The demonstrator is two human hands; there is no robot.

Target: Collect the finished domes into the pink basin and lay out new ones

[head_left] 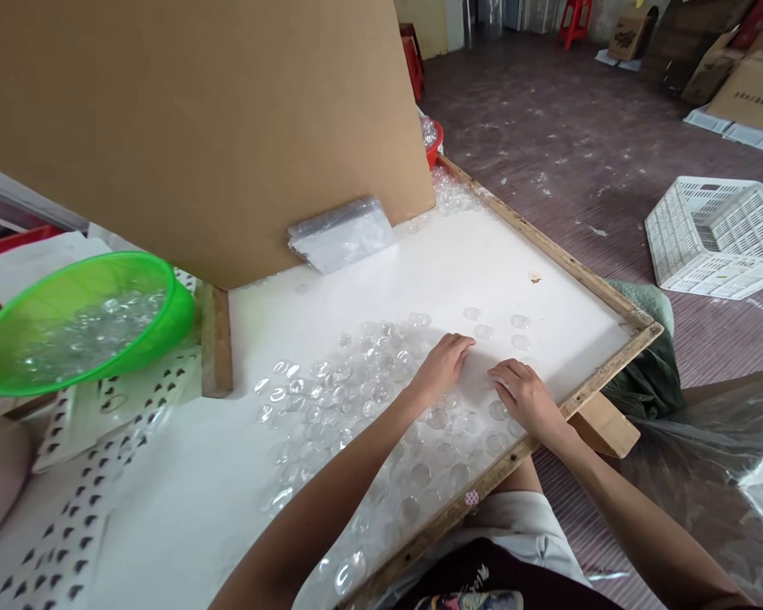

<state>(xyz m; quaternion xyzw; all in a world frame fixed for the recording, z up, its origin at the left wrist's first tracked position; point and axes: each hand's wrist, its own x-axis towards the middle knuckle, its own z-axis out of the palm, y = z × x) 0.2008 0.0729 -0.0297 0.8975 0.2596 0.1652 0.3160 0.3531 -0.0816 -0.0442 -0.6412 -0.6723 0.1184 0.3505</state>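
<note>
Many clear, round, lens-like plastic pieces [381, 364] lie loose on the white tabletop [356, 292], most of them left of and below my hands. My left hand [442, 366] rests low over the right edge of this pile, fingers bent toward a few separate clear pieces [483, 331]. Facing it, my right hand [525, 394] is just above the table near the wooden rim, fingers reaching left and the thumb apart. Nothing shows between the fingers of either hand. Whatever lies under the palms is hidden.
A raised wooden edge [547, 246] borders the table. Behind stands a large cardboard sheet [229, 127] with plastic bags [343, 235] against it. A green basin [178, 309] of clear pieces is at left. A white crate [725, 275] lies on the floor at right.
</note>
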